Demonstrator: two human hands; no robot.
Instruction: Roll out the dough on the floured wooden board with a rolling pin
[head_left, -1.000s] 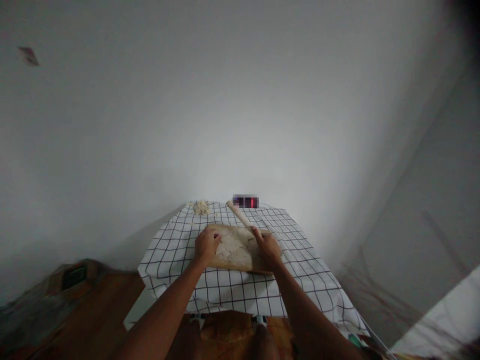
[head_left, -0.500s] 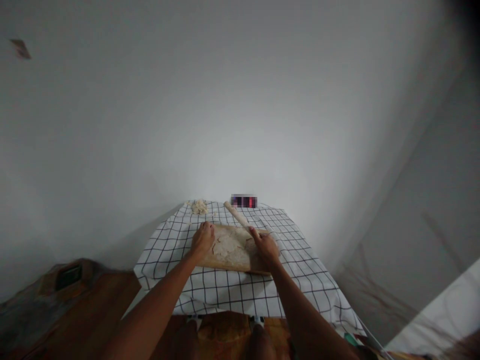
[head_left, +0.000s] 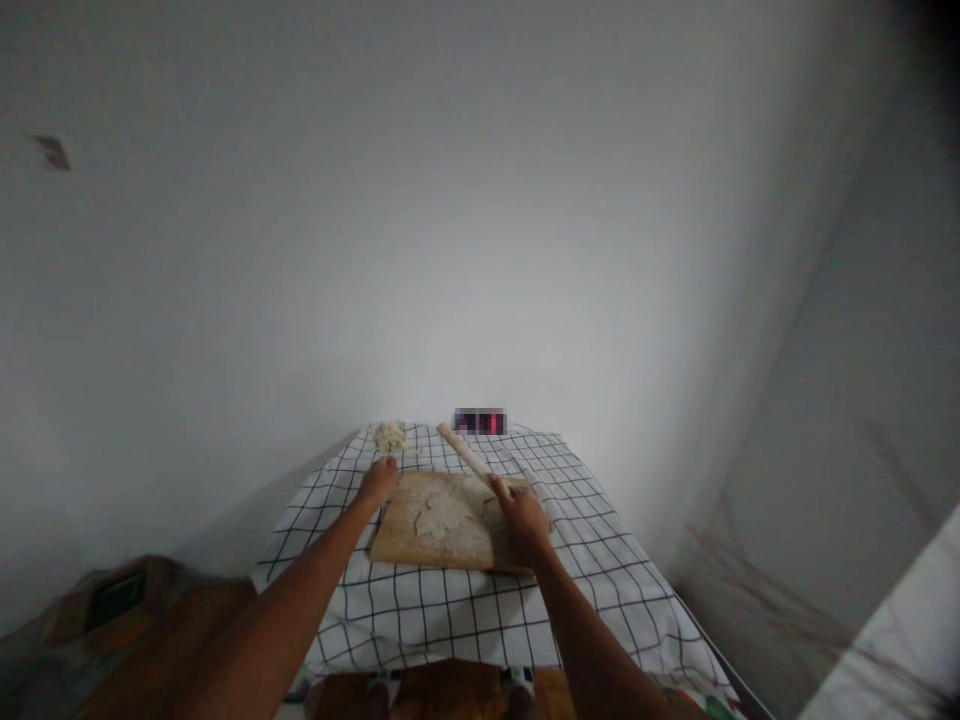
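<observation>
Biggest thing here is the plain whitish wall [head_left: 480,250], filling most of the view. Up against it there's the worktop [head_left: 442,600], covered in a white cloth with a thin black grid, a bit wrinkled along the near edge. In the middle of that sits a wooden board [head_left: 397,545], wider than it is deep, well in from the far corners.

The dough [head_left: 446,515] is spread over the middle and right of the board, with bare wood showing toward the left edge. It's pale, flat and kinda dusty, super ragged round the rim, with a few darker crack lines.

Then there's the pin [head_left: 469,455], a pale stick slanting past the board's far edge toward the far side of the worktop. Right hand [head_left: 526,518] is wrapped round its near end, over the board's right side. Left hand [head_left: 380,478] is well apart from the right, fingers bunched by the board's far left corner; can't tell if it's touching or pinching anything.

Smaller stuff: a blurred-out dark block [head_left: 480,421] at the far edge, and a crumbly pale heap [head_left: 391,437] near the far left corner.
</observation>
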